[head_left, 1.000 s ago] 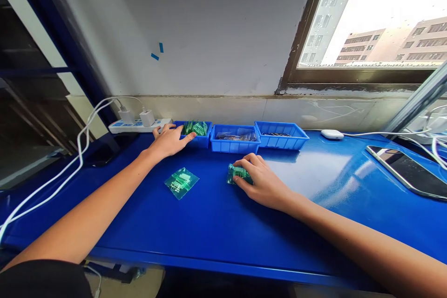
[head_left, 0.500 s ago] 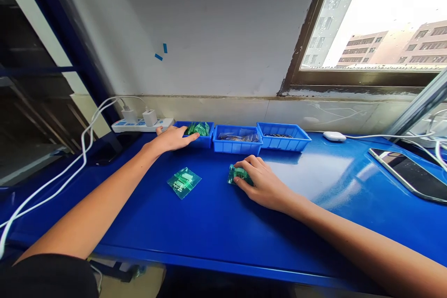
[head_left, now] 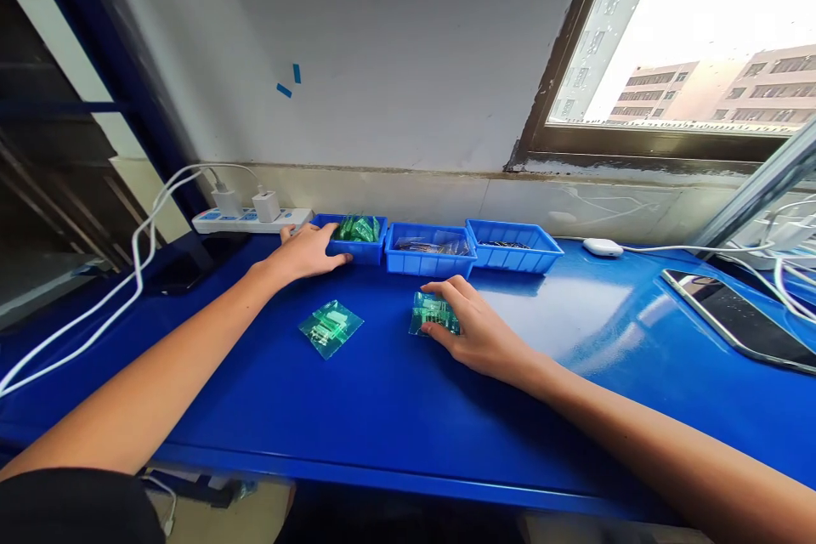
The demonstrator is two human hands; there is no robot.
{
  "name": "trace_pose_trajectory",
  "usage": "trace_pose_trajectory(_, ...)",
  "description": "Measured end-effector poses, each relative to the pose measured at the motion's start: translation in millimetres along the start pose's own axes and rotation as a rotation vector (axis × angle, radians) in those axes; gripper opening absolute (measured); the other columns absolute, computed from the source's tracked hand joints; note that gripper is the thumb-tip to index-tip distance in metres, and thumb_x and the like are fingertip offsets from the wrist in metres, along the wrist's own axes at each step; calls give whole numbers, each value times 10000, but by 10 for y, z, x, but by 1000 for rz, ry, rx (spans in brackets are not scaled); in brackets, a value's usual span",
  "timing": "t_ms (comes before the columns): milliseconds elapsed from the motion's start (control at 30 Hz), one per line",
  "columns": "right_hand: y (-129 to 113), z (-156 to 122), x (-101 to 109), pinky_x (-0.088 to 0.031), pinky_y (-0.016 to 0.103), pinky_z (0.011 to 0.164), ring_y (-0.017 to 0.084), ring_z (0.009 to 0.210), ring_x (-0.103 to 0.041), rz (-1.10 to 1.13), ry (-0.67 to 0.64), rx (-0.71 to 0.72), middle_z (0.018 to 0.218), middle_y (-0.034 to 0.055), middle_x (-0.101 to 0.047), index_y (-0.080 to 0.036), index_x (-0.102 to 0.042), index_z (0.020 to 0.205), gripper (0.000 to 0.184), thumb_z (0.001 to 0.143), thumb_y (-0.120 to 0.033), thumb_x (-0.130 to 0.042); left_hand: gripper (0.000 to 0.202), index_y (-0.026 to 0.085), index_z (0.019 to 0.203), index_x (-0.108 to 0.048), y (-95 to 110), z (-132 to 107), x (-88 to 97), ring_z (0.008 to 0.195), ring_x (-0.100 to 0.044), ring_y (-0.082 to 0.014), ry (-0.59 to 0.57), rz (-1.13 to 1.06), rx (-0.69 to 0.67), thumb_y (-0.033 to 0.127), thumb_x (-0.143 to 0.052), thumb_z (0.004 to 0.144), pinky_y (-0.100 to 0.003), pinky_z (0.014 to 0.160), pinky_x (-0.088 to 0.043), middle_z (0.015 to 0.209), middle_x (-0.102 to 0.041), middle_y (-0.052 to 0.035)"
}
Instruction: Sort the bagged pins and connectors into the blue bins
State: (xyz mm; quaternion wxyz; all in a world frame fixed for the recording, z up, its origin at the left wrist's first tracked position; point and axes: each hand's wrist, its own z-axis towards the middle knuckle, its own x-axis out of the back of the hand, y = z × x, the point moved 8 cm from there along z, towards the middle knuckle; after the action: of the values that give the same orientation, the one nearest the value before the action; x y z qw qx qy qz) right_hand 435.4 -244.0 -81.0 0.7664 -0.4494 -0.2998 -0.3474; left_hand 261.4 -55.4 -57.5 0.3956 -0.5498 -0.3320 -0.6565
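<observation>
The left hand [head_left: 306, 252] lies open-fingered against a small blue plastic bin [head_left: 354, 252] (green packets [head_left: 358, 229] inside), the right hand [head_left: 479, 333] resting loosely curled fingers on a green-tinted plastic packet [head_left: 428, 314].

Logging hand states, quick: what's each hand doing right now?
Left hand: open, resting against the leftmost blue bin.
Right hand: closed on a small green bag lying on the blue table.
</observation>
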Motion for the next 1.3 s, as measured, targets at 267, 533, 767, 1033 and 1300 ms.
trace_pose_trajectory(267, -31, 126, 179, -484, 315, 722, 143, 758, -547, 217, 65, -7, 841, 28, -540, -183, -580, 1014, 334, 735, -57, -447, 687, 106, 1284, -388, -66, -58, 14, 1248, -391, -332, 29, -44, 64, 603, -390, 810, -450, 962, -339, 1224, -539, -202)
trace_pose_trajectory(533, -278, 598, 378, -451, 273, 720, 137, 768, -547, 133, 37, 69, 842, 35, -556, -156, -635, 969, 324, 721, -22, -475, 608, 170, 1190, -537, -166, -148, 20, 1340, -217, -349, -6, -13, 21, 611, -418, 788, -493, 1012, -288, 1327, -463, -156)
trace_pose_trajectory(767, -784, 1212, 408, -403, 268, 714, 155, 762, -504, -187, -51, 396, 850, 51, -516, -134, -666, 918, 336, 693, -5, -452, 600, 208, 1167, -572, -173, -194, 93, 1314, -229, -358, 51, -55, 27, 625, -469, 748, -490, 1025, -295, 1326, -408, -132)
trace_pose_trajectory(1033, -895, 2161, -150, -375, 300, 792, 186, 937, -504, -302, -104, 420, 1077, 75, -493, -158, -669, 885, 300, 716, -57, -443, 689, 245, 1246, -520, -287, -239, 75, 1354, -154, -402, -83, -118, 74, 631, -536, 676, -535, 1037, -277, 1445, -236, -131)
trace_pose_trajectory(1300, -851, 2286, -720, -379, 245, 635, 190, 877, -579, -426, -335, 380, 1020, 67, -645, -196, -696, 922, 287, 733, -69, -522, 561, 194, 1139, -574, -415, -221, 288, 1135, -532, -287, -117, -339, -84, 583, -461, 751, -375, 991, -398, 1261, -551, -116)
